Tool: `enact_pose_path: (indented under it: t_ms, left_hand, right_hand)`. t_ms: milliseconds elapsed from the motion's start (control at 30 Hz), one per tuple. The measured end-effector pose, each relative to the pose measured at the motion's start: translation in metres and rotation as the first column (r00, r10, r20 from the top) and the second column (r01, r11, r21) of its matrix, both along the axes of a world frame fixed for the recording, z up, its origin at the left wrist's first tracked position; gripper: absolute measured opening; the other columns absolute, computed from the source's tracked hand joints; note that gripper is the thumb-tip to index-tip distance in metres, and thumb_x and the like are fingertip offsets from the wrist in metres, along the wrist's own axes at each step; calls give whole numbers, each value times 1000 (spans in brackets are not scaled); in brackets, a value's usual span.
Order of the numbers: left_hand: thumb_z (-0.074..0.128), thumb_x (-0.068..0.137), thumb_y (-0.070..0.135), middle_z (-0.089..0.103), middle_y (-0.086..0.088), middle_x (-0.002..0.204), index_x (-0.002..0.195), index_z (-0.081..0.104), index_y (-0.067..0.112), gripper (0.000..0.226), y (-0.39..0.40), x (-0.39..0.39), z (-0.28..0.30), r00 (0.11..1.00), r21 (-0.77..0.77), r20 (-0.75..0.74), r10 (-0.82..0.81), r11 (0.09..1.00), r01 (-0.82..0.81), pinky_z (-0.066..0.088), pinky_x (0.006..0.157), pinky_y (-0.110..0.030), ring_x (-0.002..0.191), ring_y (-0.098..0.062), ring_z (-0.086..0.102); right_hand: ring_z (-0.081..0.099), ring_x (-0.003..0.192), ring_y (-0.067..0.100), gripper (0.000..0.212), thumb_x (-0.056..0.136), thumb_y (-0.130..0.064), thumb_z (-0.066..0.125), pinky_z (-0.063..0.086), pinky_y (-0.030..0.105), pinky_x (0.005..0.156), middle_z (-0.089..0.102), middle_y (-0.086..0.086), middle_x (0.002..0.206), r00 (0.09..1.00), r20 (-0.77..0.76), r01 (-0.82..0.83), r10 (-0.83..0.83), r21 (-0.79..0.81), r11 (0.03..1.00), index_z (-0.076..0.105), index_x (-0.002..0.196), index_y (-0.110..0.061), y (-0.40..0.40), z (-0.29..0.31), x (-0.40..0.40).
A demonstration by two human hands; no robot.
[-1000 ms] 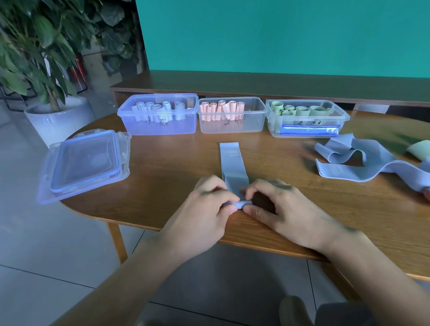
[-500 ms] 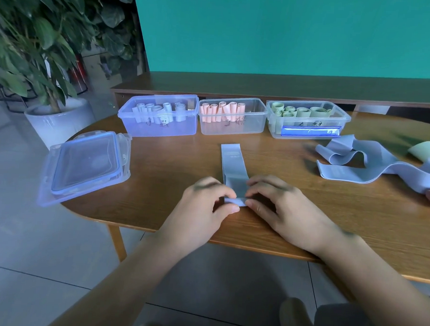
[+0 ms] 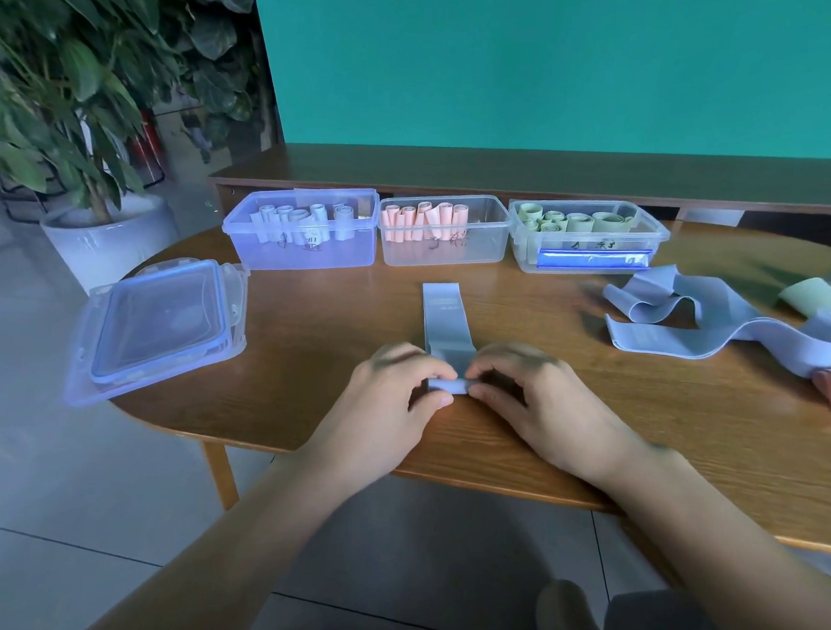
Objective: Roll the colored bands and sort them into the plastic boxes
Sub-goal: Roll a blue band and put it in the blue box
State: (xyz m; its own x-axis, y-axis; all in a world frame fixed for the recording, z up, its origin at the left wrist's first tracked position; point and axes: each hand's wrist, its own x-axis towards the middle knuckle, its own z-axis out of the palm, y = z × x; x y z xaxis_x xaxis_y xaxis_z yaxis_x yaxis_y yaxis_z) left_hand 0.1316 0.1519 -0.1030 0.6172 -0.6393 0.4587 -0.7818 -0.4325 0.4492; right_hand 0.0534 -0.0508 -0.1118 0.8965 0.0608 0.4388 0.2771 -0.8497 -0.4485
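Rolled slightly farther than a second ago, the blue band lies flat mid-table, its near end pinched into a small roll by left hand and right hand; most remains unrolled, blue box awaiting.

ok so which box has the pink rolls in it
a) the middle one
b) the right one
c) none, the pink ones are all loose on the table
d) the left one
a: the pink rolls stand in the middle box, between the left box holding blue rolls and the right box holding green rolls.
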Motion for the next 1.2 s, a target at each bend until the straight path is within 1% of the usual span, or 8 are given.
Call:
enact_pose_path:
  t_ms: [167, 333, 467, 567, 867, 1000, 1100, 1200]
  left_hand:
    - [65, 96, 28, 63, 10, 104, 111, 73, 23, 18, -6, 9, -2, 998, 43, 51, 25, 999, -27, 40, 88, -17, 102, -7, 52]
    - [66, 96, 28, 56, 7, 105, 113, 75, 17, 22, -9, 12, -1, 998, 26, 55, 38, 999, -39, 25, 88, 2, 101, -4, 50]
    - [68, 94, 26, 59, 9, 108, 114, 74, 19, 21, -10, 13, 0, 997, 10, 66, 48, 999, -49, 31, 81, 0, 93, 4, 45]
    - [71, 92, 24, 63, 12, 105, 106, 72, 23, 15, -10, 14, 1, 998, -1, 39, 39, 999, -39, 34, 77, 0, 90, 2, 47]
    - [65, 96, 27, 59, 11, 105, 109, 71, 22, 16, -14, 27, 0, 998, 35, 57, 25, 999, -27, 37, 84, -14, 100, -2, 47]
    - [65, 96, 26, 59, 8, 111, 117, 71, 19, 23, -15, 30, 0, 993, 28, 105, 45, 998, -49, 32, 90, -11, 106, -4, 48]
    - [66, 95, 23, 61, 8, 110, 113, 71, 20, 19, -15, 31, 1, 992, 19, 112, 50, 998, -52, 41, 88, -19, 103, -6, 51]
    - [67, 95, 24, 62, 10, 110, 113, 70, 21, 19, -17, 34, 0, 995, 42, 92, 49, 998, -53, 39, 86, -18, 102, -7, 51]
  right_hand:
    - [58, 112, 10, 24, 100, -35, 55, 50, 34, 96, 58, -11, 120, 997, 49, 64, -62, -47, 997, 70, 113, -22, 3, -1, 0]
    - [57, 109, 13, 18, 96, -25, 67, 50, 34, 95, 59, -12, 115, 997, 45, 59, -56, -67, 996, 69, 115, -24, 1, 1, 1]
    - [56, 109, 13, 19, 96, -25, 67, 49, 35, 96, 61, -14, 114, 998, 32, 61, -59, -47, 997, 70, 115, -27, -2, -1, 6]
    - [57, 107, 12, 18, 97, -26, 66, 50, 37, 96, 63, -13, 112, 998, 34, 51, -50, -33, 998, 71, 114, -26, -6, -2, 12]
    - [56, 107, 10, 17, 96, -25, 68, 49, 31, 94, 60, -13, 113, 997, 70, 46, -41, -67, 997, 70, 113, -25, -6, 1, 15]
    - [55, 104, 14, 17, 98, -26, 66, 48, 33, 94, 64, -14, 112, 997, 54, 67, -62, -89, 994, 70, 114, -27, -9, 2, 23]
    - [55, 105, 15, 16, 99, -26, 63, 47, 34, 95, 66, -12, 113, 997, 49, 68, -64, -79, 995, 71, 114, -27, -11, 1, 29]
    - [55, 107, 16, 19, 100, -27, 62, 47, 34, 96, 65, -10, 115, 996, 45, 81, -78, -82, 993, 72, 116, -26, -12, 1, 32]
